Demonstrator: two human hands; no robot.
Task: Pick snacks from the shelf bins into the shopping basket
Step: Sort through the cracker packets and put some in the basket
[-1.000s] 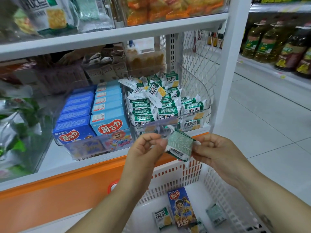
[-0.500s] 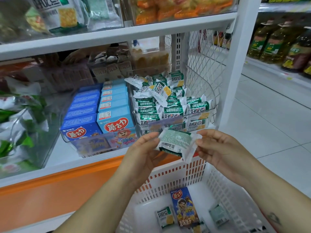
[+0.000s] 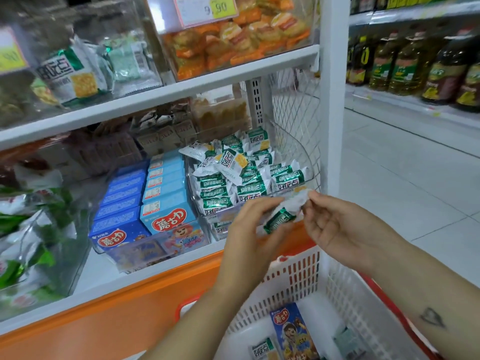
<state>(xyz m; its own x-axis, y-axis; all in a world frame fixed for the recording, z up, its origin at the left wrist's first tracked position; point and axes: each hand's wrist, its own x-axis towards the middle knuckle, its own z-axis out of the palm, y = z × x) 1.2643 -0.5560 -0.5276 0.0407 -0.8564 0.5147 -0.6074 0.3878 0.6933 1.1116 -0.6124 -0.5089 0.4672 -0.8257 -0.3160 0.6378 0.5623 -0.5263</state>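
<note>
The shelf fills everything ahead and left of both hands, and its white post rises just beyond the right hand. Right of that post the tiled floor lies open. Directly below the hands sits the shopping basket, with its slotted wall under the left hand and its mouth open upward. A blue box and a small packet lie on its bottom. Just behind the hands, the front lip of the clear bin, full of green-and-white packets, stands close to the fingers. Between the hands, above the basket's shelf-side edge, is the snack packet. The left hand's curled fingers hold its green end. The right hand pinches its white crimped edge between thumb and forefinger, the other fingers loosely curled.
</note>
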